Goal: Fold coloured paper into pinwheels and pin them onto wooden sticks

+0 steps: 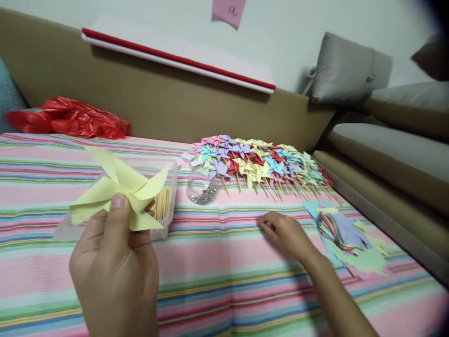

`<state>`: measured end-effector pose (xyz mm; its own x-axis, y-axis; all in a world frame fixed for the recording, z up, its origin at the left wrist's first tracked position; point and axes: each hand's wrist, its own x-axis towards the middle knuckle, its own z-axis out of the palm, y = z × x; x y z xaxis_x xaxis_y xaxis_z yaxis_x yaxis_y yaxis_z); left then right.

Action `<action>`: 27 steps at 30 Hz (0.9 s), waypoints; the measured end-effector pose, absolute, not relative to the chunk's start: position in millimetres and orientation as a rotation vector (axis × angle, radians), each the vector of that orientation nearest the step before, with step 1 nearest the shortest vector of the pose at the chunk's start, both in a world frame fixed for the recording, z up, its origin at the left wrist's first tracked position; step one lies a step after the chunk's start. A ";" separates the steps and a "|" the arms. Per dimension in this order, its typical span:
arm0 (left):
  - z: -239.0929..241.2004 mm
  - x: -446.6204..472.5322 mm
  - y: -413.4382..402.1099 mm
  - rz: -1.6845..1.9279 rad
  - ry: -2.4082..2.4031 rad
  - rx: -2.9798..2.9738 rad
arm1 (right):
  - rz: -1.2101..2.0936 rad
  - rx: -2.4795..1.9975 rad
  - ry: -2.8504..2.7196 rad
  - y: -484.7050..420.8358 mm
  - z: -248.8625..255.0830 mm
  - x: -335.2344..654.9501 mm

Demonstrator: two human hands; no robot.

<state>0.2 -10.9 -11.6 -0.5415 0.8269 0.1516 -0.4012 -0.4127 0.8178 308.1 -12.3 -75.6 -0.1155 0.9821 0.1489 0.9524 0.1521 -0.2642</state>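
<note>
My left hand is raised near the camera, thumb and fingers pinched on the centre of a pale yellow paper pinwheel. My right hand rests low on the striped cloth, fingers curled and pressed together at the fabric; whether it holds anything is hidden. Just behind the pinwheel sits a clear plastic box holding wooden sticks. A small clear jar of metal pins stands between the box and my right hand.
A pile of several finished coloured pinwheels on sticks lies at the back. Cut coloured paper sheets lie to the right. A red plastic bag sits far left. Sofa cushions border the right side.
</note>
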 end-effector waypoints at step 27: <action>-68.9 119.1 -43.0 1.457 1.279 1.077 | 0.158 -1.735 -1.588 -72.8 -112.3 301.3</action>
<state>119.1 -43.0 -68.9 -0.2244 0.9732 0.0509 -0.0757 -0.0695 0.9947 301.3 -72.8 -112.3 0.2168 0.8942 0.3917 0.7995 0.0676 -0.5968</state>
